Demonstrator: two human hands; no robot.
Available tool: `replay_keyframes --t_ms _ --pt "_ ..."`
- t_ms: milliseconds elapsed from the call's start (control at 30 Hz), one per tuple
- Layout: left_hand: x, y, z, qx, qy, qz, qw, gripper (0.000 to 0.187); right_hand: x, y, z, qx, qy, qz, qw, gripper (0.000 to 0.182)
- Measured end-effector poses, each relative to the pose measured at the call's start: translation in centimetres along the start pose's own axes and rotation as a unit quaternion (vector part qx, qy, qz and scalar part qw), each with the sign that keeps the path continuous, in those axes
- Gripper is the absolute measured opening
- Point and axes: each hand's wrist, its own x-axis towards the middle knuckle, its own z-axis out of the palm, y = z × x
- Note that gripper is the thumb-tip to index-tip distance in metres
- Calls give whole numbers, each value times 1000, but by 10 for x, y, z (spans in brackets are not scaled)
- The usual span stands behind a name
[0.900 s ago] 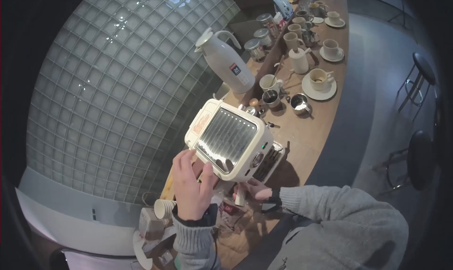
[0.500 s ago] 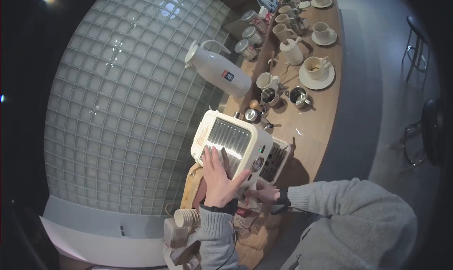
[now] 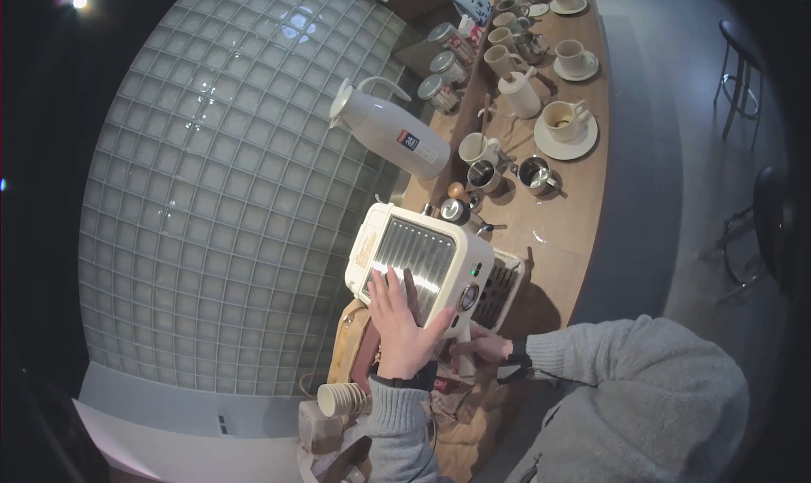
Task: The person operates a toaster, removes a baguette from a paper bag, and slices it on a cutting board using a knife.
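A cream coffee machine [image 3: 359, 251] with a ribbed steel top stands tilted across the view at the centre. My left hand [image 3: 404, 327] lies flat on its steel top, fingers stretched out and thumb towards the front panel. At the machine's near side my right hand [image 3: 486, 348] has its fingers closed around a pale part, whose kind I cannot make out. A round dial [image 3: 469, 296] and a green light sit on the front panel. The slotted drip tray [image 3: 499, 290] juts out from the front. Just beyond the machine is a steel-topped jar [image 3: 454, 210].
A white thermal jug [image 3: 397, 137] stands by the glass-block wall [image 3: 220, 187]. Along the wooden counter [image 3: 553, 238] are a steel cup [image 3: 536, 176], a cup on a saucer [image 3: 564, 122] and several mugs. Stacked paper cups [image 3: 340, 399] lie near my left forearm. Stools stand at right.
The whole view has shifted slightly, with the machine and both hands a little lower in it. Both hands keep their places on the machine.
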Motion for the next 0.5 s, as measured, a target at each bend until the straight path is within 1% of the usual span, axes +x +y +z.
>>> replay_keyframes --t_ms 67,200,300,400,467,500 --pt "0 3 0 -4 0 -7 1000 109 8 12 -13 7 -30 -15 999 53" --pt "0 0 2 -4 0 -11 1000 108 9 19 -13 52 -45 -23 997 60" --pt "1 0 1 -8 0 -5 1000 108 6 14 -5 78 -18 -32 996 55" --pt "1 0 0 -6 -3 -11 1000 107 14 18 -10 57 -47 -33 997 53" --pt "-1 0 0 -7 -3 -11 1000 107 3 5 6 -6 -1 -35 999 37" --pt "-1 0 0 -7 -2 -10 1000 107 0 0 11 -22 10 -36 999 34"
